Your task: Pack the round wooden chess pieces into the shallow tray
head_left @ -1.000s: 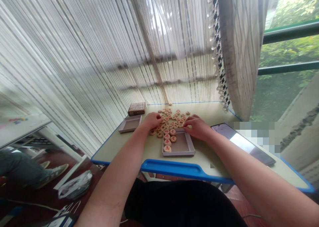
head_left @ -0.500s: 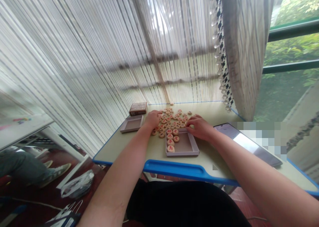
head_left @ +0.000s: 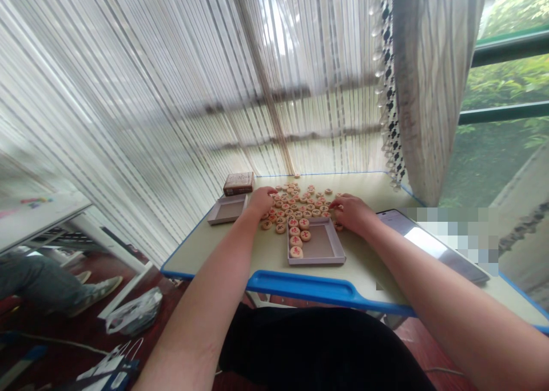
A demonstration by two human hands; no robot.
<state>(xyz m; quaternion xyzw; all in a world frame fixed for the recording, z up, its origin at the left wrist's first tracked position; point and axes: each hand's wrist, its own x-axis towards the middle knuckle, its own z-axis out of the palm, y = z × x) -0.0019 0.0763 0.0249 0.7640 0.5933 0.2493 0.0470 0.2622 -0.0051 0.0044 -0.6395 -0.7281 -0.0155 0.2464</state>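
Many wooden discs [head_left: 300,205] litter blue-rimmed desk [head_left: 201,248].

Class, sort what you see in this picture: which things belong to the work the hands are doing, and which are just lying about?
In use: left hand and right hand, both on the loose chess pieces; near tray, holding several pieces.
Lying about: empty tray, brown box, phone, plastic bag on the floor.
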